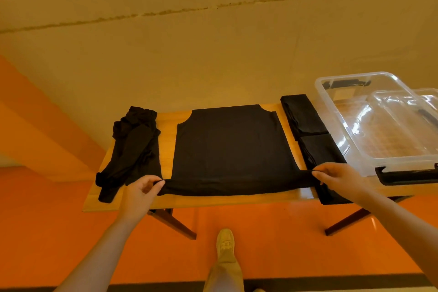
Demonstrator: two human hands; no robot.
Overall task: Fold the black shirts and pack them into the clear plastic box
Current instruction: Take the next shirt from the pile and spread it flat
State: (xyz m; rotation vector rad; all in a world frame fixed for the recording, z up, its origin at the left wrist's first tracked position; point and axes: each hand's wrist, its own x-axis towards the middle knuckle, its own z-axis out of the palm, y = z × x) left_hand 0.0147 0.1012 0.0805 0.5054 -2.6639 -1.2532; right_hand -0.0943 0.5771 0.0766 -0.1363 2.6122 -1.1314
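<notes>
- The black shirt [233,147] is spread flat in the middle of the wooden surface [167,149], far edge right at the surface's back edge, near hem just short of the front edge.
- Left hand [139,191] pinches the near-left corner of the hem and right hand [339,179] pinches the near-right corner, so both are clamped on the shirt with the hem pulled into a taut line between them.
- It looks smooth, basically no wrinkles, with curved cutouts at both far corners.
- A strip of bare wood shows either side of it.
- Crumpled black shirts [132,149] sit in a heap at the left.
- Two folded black shirts [308,135] lie end to end at the right; the nearer one overhangs the front edge.
- The clear plastic box [379,123] sits at the far right, touching the folded ones, lid [417,106] leaning in it.
</notes>
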